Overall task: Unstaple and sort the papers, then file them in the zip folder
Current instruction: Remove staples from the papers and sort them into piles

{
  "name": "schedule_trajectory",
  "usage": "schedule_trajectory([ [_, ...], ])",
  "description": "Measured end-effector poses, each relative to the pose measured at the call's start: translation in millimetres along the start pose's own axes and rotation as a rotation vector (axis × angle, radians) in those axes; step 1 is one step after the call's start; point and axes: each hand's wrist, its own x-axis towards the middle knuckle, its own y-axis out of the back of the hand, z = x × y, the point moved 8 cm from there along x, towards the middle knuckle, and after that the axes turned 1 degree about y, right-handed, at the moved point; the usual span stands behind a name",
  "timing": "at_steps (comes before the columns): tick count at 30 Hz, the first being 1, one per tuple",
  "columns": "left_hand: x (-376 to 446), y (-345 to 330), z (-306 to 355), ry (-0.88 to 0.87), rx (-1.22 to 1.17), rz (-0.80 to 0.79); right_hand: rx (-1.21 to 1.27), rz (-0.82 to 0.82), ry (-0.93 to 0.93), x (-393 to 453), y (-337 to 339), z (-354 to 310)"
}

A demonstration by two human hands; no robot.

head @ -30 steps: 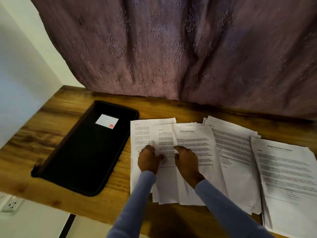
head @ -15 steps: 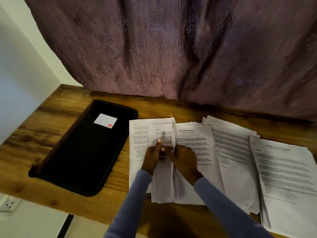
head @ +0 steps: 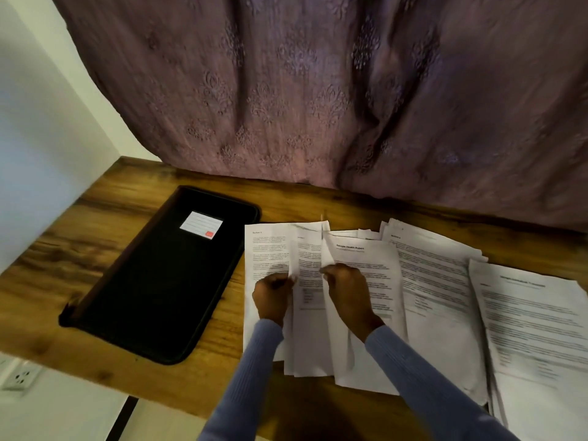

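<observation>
Printed white papers lie fanned across the wooden desk [head: 127,198]. My left hand [head: 273,296] pinches the left edge of a middle sheet [head: 307,259] that overlaps the leftmost sheet [head: 264,246]. My right hand [head: 346,291] pinches the left edge of the sheet titled "Sample Health Report" [head: 366,259], lifting it slightly. More stacks lie to the right, one in the middle [head: 439,281] and one at the far right [head: 534,329]. The black zip folder [head: 165,275], with a white label [head: 201,225], lies closed to the left of the papers.
A mauve embroidered curtain [head: 318,90] hangs behind the desk. A white wall [head: 38,122] bounds the left side. A wall socket [head: 20,375] shows below the desk's front edge at lower left.
My hands met over the middle sheets half a second ago; now they have drawn apart, each pinching a sheet edge, spreading the sheets sideways.
</observation>
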Motion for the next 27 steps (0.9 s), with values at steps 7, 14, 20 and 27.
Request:
schedule_trajectory([
  [7,-1,-17,-6,0.169,-0.346,-0.202,0.029,-0.048,-0.072,5,-18,-8],
  [14,5,-6,-23,0.267,-0.321,-0.064,0.109,0.065,-0.141,4,5,7],
  [20,4,-8,-24,0.278,-0.297,-0.049,0.140,0.043,-0.096,0,3,11],
  [27,-8,-19,-8,0.210,-0.302,-0.250,0.178,0.014,-0.058,0,-7,-2],
])
